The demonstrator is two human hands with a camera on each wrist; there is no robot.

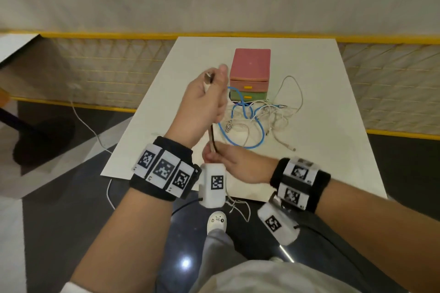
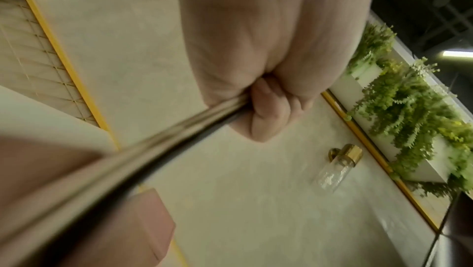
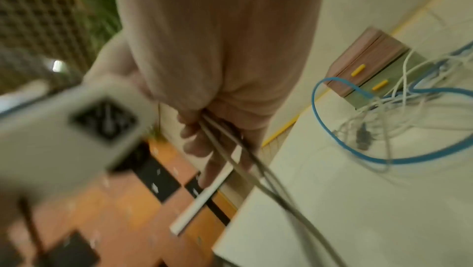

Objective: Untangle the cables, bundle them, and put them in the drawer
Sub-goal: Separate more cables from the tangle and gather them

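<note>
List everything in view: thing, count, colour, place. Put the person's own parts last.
table: one, white, in front of the person.
drawer box: one, pink top with a pink and a green drawer, yellow handles, both closed, far middle of the table.
blue cable: one, blue, looped on the table in front of the box.
white cables: several, white, tangled with the blue one; count unclear.
held cable: one folded length, pale and dark strands, stretched between the two hands above the near table edge.
wall lamp: one, brass and glass, on the wall.
plants: a row, green, in white planters.
left hand: raised, grip on the held cable's upper end.
right hand: lower, grip on its bottom end.
</note>
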